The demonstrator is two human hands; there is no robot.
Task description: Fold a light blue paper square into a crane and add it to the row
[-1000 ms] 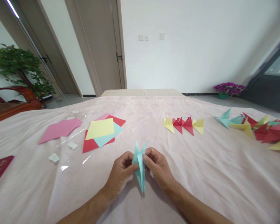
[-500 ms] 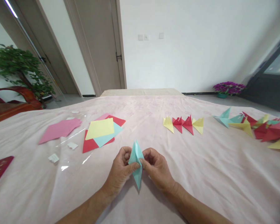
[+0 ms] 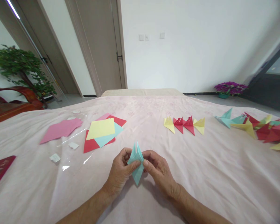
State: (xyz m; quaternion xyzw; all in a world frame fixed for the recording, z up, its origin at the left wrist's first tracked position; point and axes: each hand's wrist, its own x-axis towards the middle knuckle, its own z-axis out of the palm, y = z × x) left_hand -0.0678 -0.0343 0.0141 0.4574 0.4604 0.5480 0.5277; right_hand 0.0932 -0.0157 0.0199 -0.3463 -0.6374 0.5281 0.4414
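A light blue folded origami paper (image 3: 137,177) stands between my hands above the cloth, a long diamond with two narrow points at its top and one point at the bottom. My left hand (image 3: 121,166) pinches its left side, thumb across the front and fingers curled behind. On the other side my right hand (image 3: 160,169) grips the right edge, thumb tip at the edge and fingers bent behind the paper. The fingertips behind the paper are partly hidden.
Beyond my hands lies a pile of coloured paper squares (image 3: 101,129). Pink sheets (image 3: 59,130) rest on clear plastic at left, near a dark red item (image 3: 1,171). Folded yellow and red paper pieces (image 3: 184,125) form a row, with more paper cranes (image 3: 259,126) heaped farther right.
The folded front flap now lies flatter, and the gap between the two top points shows wider. My right thumb has shifted slightly right, to the paper's edge.
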